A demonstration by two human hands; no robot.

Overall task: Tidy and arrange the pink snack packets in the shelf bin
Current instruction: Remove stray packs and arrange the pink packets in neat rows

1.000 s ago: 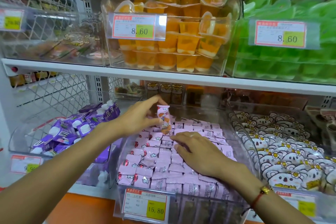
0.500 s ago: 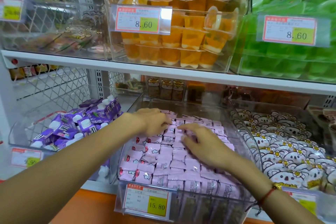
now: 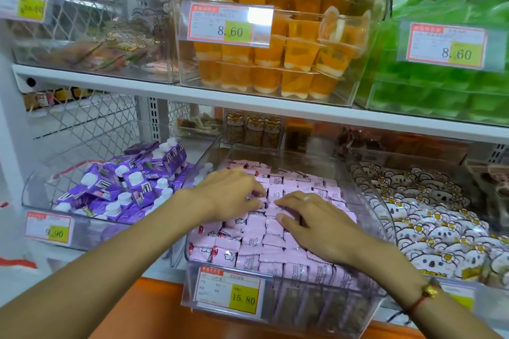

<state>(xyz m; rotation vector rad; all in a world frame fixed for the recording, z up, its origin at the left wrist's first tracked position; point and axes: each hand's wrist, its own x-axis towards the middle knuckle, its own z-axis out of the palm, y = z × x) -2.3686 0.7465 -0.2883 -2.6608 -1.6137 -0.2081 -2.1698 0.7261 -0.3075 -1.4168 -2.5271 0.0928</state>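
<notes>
Price tags read 15.80 on the pink-packet bin (image 3: pixel 275 322), 8.60 on the orange-cup bin (image 3: pixel 355 85)

The snack packets (image 3: pixel 278 239) lie in rows in the shelf bin (image 3: pixel 278 319), and both hands rest on them, the left hand (image 3: pixel 234 192) just left of the right hand (image 3: pixel 314 223). Left of this bin stands a bin of pouches (image 3: pixel 121 187), right of it a bin of koala packets (image 3: pixel 429 217). On the shelf above the bin stand jelly cups (image 3: pixel 278 44).
</notes>
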